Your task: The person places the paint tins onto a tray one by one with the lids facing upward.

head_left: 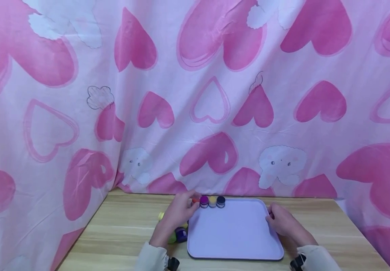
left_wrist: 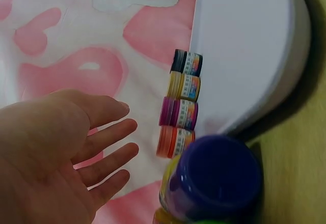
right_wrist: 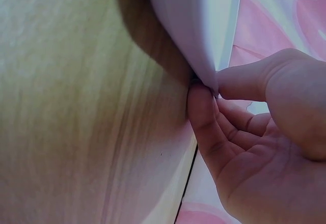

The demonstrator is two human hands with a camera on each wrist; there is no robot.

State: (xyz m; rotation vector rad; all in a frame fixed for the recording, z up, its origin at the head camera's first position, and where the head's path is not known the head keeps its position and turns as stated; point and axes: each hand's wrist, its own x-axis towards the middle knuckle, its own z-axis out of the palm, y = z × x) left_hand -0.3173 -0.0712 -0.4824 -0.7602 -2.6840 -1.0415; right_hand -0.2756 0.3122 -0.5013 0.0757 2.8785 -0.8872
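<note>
Pinching a smooth, round-cornered tray (head_left: 237, 233)

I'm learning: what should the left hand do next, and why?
Perhaps reach for the dark blue jar: the left hand is empty, the red jar sits beside the purple one, and the blue one is off the tray.
</note>
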